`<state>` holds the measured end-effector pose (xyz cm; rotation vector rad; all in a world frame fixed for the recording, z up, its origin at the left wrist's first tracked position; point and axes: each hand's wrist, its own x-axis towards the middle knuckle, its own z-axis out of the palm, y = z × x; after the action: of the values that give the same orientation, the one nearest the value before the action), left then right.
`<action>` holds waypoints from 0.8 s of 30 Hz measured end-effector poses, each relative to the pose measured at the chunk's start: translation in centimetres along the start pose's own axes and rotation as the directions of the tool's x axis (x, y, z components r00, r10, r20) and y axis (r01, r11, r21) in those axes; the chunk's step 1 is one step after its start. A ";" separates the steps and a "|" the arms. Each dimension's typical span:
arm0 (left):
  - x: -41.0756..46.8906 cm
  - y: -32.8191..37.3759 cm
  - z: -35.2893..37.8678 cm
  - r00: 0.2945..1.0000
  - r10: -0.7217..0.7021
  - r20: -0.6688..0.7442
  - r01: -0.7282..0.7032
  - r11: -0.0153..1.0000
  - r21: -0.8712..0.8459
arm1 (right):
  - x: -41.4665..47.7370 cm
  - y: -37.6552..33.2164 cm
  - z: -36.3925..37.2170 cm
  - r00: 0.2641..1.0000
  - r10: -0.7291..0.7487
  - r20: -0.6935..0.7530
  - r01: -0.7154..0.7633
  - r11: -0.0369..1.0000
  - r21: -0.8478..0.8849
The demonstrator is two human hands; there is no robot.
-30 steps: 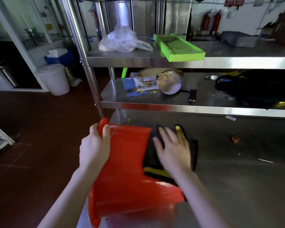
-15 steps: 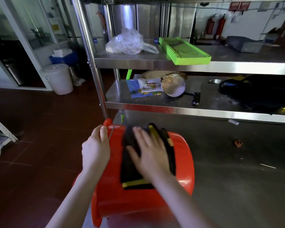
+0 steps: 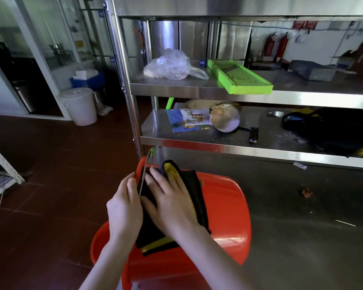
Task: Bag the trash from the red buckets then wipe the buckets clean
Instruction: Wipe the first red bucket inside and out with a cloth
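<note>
Grips the red bucket (image 3: pixel 224 206) by its rim with curled left hand (image 3: pixel 124 206); presses cloth (image 3: pixel 194 185) on its wall with flat right hand (image 3: pixel 172 204). Lies tipped at the desk (image 3: pixel 302 237) edge; risks rolling off under a hard swipe.

upper shelf: clear plastic bag (image 3: pixel 172 64), green slicer (image 3: pixel 240 80) | floor: white lidded bin (image 3: pixel 79 105) | wall: 2 fire extinguishers (image 3: pixel 276 46)

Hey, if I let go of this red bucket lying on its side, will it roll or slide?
Probably rolls: the red bucket lies on its round wall at the edge of the steel table, steadied by the left hand. Likely light: thin plastic. Its glossy wall may slide on steel.
</note>
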<state>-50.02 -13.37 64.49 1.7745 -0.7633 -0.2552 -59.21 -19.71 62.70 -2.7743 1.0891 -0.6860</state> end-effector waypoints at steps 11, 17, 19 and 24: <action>-5.4 -3.7 0.5 0.988 0.084 -0.132 -0.089 0.995 -0.033 | -2.3 13.8 -3.0 0.805 0.578 0.133 -0.580 0.814 -0.033; -3.8 -3.9 0.2 0.986 0.137 -0.092 -0.144 0.987 -0.072 | 0.1 1.8 -1.2 0.997 0.076 0.015 -0.075 0.996 -0.037; -3.8 -4.0 -0.3 0.992 0.123 -0.037 -0.126 0.989 -0.084 | -0.3 0.1 -0.6 0.999 0.035 -0.007 -0.036 0.997 -0.063; -1.4 -0.8 -0.8 0.974 -0.003 0.226 0.010 1.000 -0.029 | -1.5 -0.7 0.4 0.998 0.047 0.033 -0.044 0.994 -0.097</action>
<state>-50.37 -11.83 63.74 1.7385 -0.9107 -0.4769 -59.60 -18.23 61.97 -2.8192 1.2057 -0.5925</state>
